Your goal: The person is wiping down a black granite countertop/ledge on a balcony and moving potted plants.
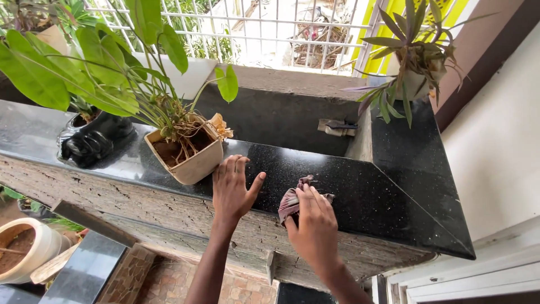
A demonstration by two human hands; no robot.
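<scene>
- Left hand [232,191] lying flat on the shiny black speckled stone ledge [360,191], fingers stretched out and a little apart, thumb sticking out to the side, holding nothing.
- Fingertips of that hand just beside the cream square plant pot with long green leaves [188,157]; touching it or not, cannot tell.
- Right hand [315,222] pressed down on a small crumpled reddish-brown cloth [291,201], fingers bent over it and close together.
- Cloth lying on the ledge near its front edge, between the two hands; most of it hidden under the right hand, only one bunched side and a little tip peeking out.
- Both arms cut off at the bottom of the picture.
- Dark glossy black pot [93,141] standing left of the cream pot, its top hidden by big leaves.
- Pale round pot with purple and green spiky leaves [413,81] sitting at the far right corner of the ledge, partly hidden by its own leaves.
- Small grey block [336,127] on the lower dark shelf behind the ledge, hard to make out.
- White metal window grille [253,28] at the back, very bright, things beyond it blurry.
- Round cream pot with brown soil [25,247] down low on the left, cut off by the edge.
</scene>
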